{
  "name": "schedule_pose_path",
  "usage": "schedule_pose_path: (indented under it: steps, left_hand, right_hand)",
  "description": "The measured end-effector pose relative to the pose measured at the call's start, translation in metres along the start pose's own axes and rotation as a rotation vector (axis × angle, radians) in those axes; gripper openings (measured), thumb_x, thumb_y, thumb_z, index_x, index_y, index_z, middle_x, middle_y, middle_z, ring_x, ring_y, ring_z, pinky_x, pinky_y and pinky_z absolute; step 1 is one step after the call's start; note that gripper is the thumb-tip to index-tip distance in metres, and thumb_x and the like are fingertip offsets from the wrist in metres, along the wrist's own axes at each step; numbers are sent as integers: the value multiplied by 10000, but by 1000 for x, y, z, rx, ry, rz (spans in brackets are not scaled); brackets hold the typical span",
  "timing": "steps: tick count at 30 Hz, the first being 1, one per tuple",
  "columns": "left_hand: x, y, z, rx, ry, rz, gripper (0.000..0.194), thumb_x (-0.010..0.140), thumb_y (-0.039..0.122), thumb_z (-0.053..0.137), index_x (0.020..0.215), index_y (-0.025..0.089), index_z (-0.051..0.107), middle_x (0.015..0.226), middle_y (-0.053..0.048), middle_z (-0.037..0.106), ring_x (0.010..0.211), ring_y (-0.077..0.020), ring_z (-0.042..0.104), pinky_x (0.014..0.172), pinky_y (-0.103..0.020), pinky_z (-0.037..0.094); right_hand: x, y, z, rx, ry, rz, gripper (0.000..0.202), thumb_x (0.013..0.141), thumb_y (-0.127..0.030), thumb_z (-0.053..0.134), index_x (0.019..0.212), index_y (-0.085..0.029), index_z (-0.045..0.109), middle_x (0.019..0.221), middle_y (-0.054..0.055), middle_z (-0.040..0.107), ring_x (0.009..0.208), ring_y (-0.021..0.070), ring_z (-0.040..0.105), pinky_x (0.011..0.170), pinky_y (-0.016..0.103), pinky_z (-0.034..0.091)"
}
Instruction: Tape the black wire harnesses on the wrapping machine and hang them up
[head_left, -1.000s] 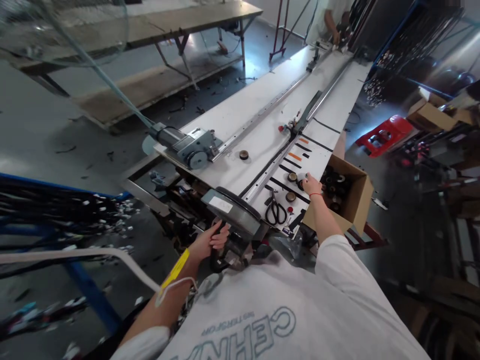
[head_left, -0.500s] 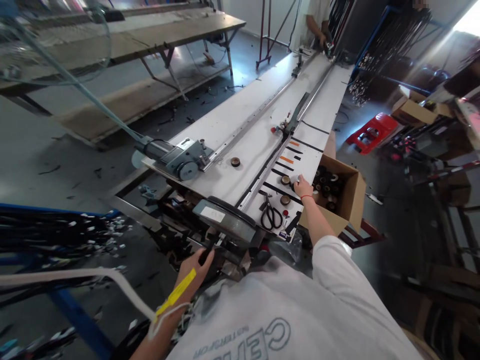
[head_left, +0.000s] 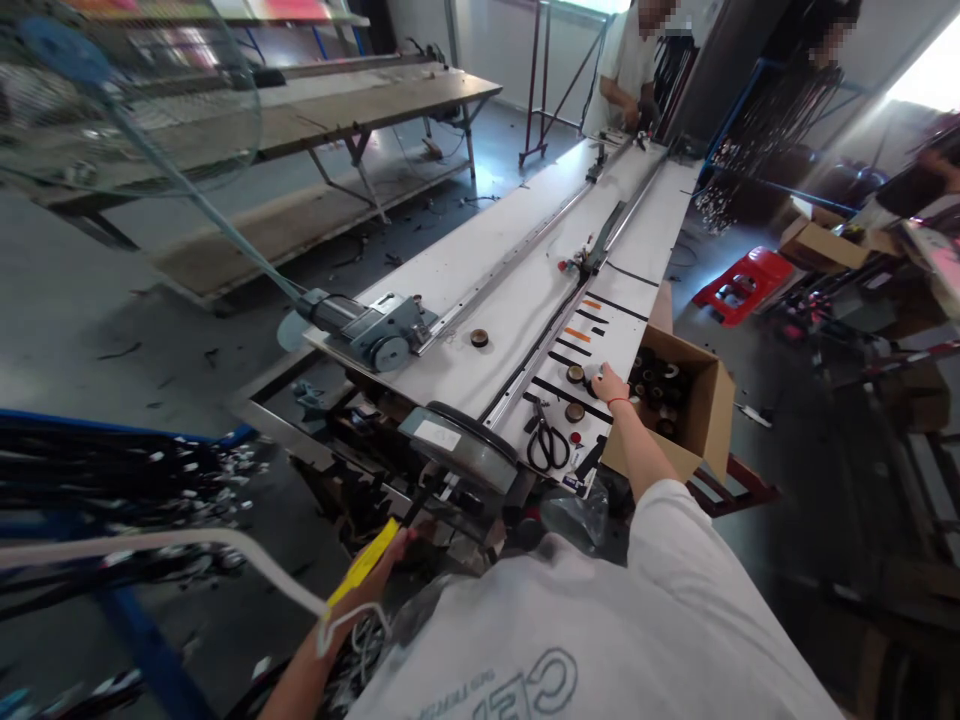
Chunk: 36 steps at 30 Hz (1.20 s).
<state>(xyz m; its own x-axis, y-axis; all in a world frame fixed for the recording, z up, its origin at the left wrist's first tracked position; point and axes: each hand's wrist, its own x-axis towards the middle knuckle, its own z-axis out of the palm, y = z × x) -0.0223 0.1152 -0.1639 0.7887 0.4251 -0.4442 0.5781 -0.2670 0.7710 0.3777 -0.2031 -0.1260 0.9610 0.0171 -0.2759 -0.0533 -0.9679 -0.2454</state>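
Observation:
My left hand is low at the near end of the table, below a grey machine housing. Its fingers are partly hidden, closed round the end of a dark bar-like handle. My right hand rests at the table's right edge with curled fingers. Something dark shows by its fingertips, too small to name. Close by lie a tape roll and a second tape roll. Black-handled scissors lie nearer to me, beside a small red round piece.
A cardboard box of black rolls stands against the table's right side. Metal rails run along the white table, with a motor unit at left. A co-worker stands at the far end. A red stool is at right.
The view has tilted up a little, so the table sits lower in it. My left hand has moved slightly down toward me; my right hand has stayed by the tape rolls.

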Motion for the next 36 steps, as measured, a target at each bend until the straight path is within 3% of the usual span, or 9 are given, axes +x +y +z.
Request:
schedule_pose_path:
  steps: [3, 5, 7, 9, 11, 16, 20, 29, 36]
  left_hand:
    - [12, 21, 17, -153, 43, 53, 697, 604, 897, 482, 735, 224, 611, 715, -53, 657, 747, -244, 635, 702, -339, 535]
    - [20, 35, 17, -216, 37, 10, 722, 591, 917, 468, 700, 210, 564, 641, -32, 592, 650, -208, 586, 598, -315, 495]
    - [29, 48, 10, -250, 34, -41, 750, 568, 937, 458, 685, 200, 534, 566, 10, 498, 544, -159, 490, 506, -281, 414]
    - [35, 58, -2, -260, 14, -12, 754, 575, 933, 461, 689, 191, 531, 553, 35, 448, 515, -128, 422, 488, -257, 358]
    - [39, 63, -11, -236, -9, 80, 725, 615, 911, 462, 673, 191, 523, 561, 41, 433, 524, -118, 398, 500, -245, 341]
    - [41, 62, -17, -112, -61, 257, 614, 768, 799, 416, 665, 202, 522, 566, 32, 445, 554, -133, 430, 532, -245, 356]
    - [44, 56, -13, -76, -93, 303, 560, 828, 729, 384, 702, 205, 535, 584, 21, 484, 591, -152, 484, 561, -254, 400]
    - [53, 30, 4, 224, -166, 415, 346, 958, 379, 353, 755, 193, 562, 726, -58, 641, 697, -188, 591, 714, -302, 459]
    - [34, 34, 20, 472, -71, 351, 282, 952, 291, 449, 1059, 112, 639, 930, -174, 719, 843, -254, 685, 801, -330, 482]
  right_hand:
    - [-43, -31, -5, 166, 78, -237, 517, 924, -263, 450, 1417, -106, 459, 1214, 170, 643, 1053, 250, 624, 957, 382, 454]
    - [-101, -56, 15, 370, 99, -567, 452, 939, -278, 426, 1367, -154, 507, 1041, 100, 691, 846, 193, 652, 837, 315, 497]
    - [-170, -82, 49, 486, -58, -895, 392, 939, -306, 451, 1300, -201, 558, 920, 49, 693, 731, 166, 641, 751, 281, 508]
    - [-230, -107, 86, 482, -186, -1101, 385, 907, -292, 510, 1280, -206, 558, 1043, 78, 681, 838, 185, 657, 788, 291, 517]
    - [-263, -131, 115, 376, -190, -1042, 424, 866, -278, 573, 1271, -156, 542, 1200, 162, 624, 1047, 266, 624, 908, 379, 498]
    - [-246, -167, 143, 233, -318, -593, 176, 860, -188, 564, 1032, -155, 576, 1031, 163, 651, 977, 301, 632, 865, 432, 506]
    - [-233, -160, 142, 381, -263, -710, 155, 819, -75, 513, 865, -221, 536, 1005, 72, 639, 976, 228, 609, 872, 345, 483]
    - [-241, -159, 132, 335, -186, -777, 134, 874, -135, 464, 946, -223, 535, 836, 34, 610, 808, 215, 590, 767, 317, 443]
    - [-222, -190, 130, 274, -187, -926, 236, 936, -282, 538, 1141, -166, 530, 1146, 111, 615, 1035, 212, 589, 959, 359, 421]
